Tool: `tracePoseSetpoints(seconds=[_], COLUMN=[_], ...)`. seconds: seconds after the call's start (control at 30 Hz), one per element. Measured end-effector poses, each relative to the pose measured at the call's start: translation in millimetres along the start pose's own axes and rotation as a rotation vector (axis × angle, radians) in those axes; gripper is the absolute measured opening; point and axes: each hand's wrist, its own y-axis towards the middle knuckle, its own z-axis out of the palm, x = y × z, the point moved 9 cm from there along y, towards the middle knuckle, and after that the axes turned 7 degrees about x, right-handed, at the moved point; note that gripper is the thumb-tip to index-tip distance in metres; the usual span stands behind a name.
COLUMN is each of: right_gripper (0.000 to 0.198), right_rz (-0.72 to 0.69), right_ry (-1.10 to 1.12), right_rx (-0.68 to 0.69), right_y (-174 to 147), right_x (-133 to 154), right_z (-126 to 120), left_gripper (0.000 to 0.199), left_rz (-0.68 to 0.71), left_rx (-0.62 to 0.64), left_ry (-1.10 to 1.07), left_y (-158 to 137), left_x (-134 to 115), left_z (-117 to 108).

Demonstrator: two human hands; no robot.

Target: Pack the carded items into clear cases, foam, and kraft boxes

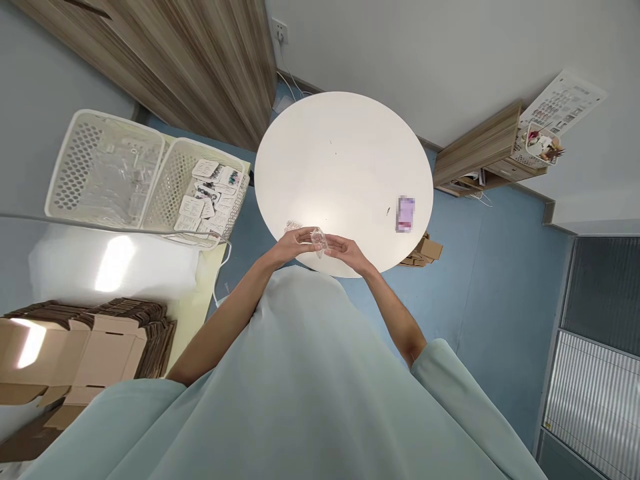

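Over the near edge of a round white table point(345, 153), a small clear plastic piece point(319, 240) is pinched between both hands. My left hand point(299, 244) grips its left side, fingers behind and thumb in front. From the right, my right hand point(346, 252) holds the other side in the same way. The piece is see-through, and its exact kind is too small to make out. Just behind my left hand lies a small pinkish clear item point(293, 227), partly covered by the fingers.
A blurred purple item point(405, 214) lies on the table's right side. At left stand two white plastic baskets point(160, 143), one with plastic bags, one with printed cards point(207, 200). Flattened cardboard boxes point(113, 347) are stacked nearer. A wooden shelf point(480, 150) stands at the right wall.
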Motion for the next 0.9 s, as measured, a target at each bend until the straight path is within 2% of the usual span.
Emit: tracePoseSetpoints(seconds=[0.17, 0.33, 0.47, 0.7, 0.8, 0.9], right_gripper=[0.067, 0.072, 0.072, 0.09, 0.083, 0.069], right_rz=[-0.02, -0.096, -0.107, -0.096, -0.099, -0.116], right_ry=[0.016, 0.078, 0.065, 0.01, 0.023, 0.066], right_rx=[-0.08, -0.183, -0.32, -0.231, -0.254, -0.277], right_y=[5.0, 16.1, 19.4, 19.7, 19.0, 19.1], right_x=[-0.2, -12.9, -20.8, -12.7, -12.1, -13.3], right_z=[-4.1, -3.1, -0.5, 17.7, 18.1, 17.0], left_gripper=[0.075, 0.074, 0.065, 0.067, 0.07, 0.075], left_rz=[0.052, 0.076, 0.079, 0.106, 0.106, 0.093], left_rx=[0.004, -0.059, -0.003, -0.037, -0.038, 0.014], left_ry=[-0.09, -0.225, -0.302, -0.304, -0.299, -0.294], left_y=[-3.9, -5.1, -5.5, -7.1, -8.3, -9.8], left_x=[-3.7, 1.7, 2.5, 1.2, 3.0, 4.3], left_z=[-1.9, -10.4, -4.7, -6.6, -9.9, -7.9])
